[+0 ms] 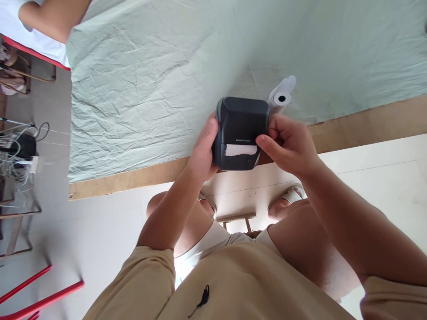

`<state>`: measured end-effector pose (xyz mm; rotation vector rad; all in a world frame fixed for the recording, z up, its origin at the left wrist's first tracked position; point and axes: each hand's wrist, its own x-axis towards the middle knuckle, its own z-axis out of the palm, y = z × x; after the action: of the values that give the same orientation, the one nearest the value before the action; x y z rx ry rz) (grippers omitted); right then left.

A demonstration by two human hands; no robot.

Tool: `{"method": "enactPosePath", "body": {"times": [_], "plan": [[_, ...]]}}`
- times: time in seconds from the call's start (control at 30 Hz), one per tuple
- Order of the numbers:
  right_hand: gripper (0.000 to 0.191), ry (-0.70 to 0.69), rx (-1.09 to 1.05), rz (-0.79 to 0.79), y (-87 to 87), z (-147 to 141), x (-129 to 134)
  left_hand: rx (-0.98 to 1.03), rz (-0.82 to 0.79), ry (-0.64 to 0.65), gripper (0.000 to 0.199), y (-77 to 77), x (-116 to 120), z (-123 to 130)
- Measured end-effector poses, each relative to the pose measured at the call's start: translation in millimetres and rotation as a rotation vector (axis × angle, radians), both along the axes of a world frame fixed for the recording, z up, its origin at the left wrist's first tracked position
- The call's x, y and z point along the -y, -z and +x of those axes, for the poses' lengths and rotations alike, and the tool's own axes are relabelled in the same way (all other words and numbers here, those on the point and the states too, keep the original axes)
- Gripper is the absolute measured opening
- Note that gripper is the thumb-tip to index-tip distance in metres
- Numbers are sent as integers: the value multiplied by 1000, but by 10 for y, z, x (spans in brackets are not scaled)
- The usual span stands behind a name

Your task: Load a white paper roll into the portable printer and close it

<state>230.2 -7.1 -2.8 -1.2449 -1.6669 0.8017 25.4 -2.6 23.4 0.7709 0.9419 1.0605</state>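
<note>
A black portable label printer is held up at the table's front edge, its face towards me. From a slot low on its front pokes a short strip of white paper. My left hand grips the printer's left side, thumb on the edge and fingers hidden beneath. At the right side, my right hand is closed, its thumb and bent fingers against the printer's edge beside the slot. Just behind the right hand stands a white paper roll with a dark core and a loose end sticking up.
A pale green cloth with wrinkles covers the wooden table. Another person's arm reaches in at the upper left. Tangled cables and metal frames are at the left, with red bars at the lower left.
</note>
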Motion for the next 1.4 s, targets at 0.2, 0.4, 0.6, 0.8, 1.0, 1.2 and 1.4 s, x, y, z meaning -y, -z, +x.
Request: {"method": "enactPosePath", "body": {"times": [0.2, 0.4, 0.6, 0.8, 1.0, 1.2, 1.4], "plan": [[46, -111, -88, -27, 3, 20, -15, 24, -85, -51, 49, 118, -61, -47], [45, 28, -36, 122, -157, -36, 37, 71, -114, -71, 41, 105, -67, -39], [32, 261, -125, 316, -322, -193, 29, 38, -85, 60, 58, 72, -32, -82], [10, 246, 521, 380, -370, -157, -10, -55, 13, 99, 52, 16, -6, -69], [27, 6, 552, 193, -448, -47, -43, -26, 49, 87, 36, -12, 2, -48], [37, 6, -83, -6, -489, 200, -102, -33, -73, 66, 47, 24, -4, -61], [16, 408, -478, -25, -183, 711, -394, -49, -157, 45, 49, 53, -3, -76]]}}
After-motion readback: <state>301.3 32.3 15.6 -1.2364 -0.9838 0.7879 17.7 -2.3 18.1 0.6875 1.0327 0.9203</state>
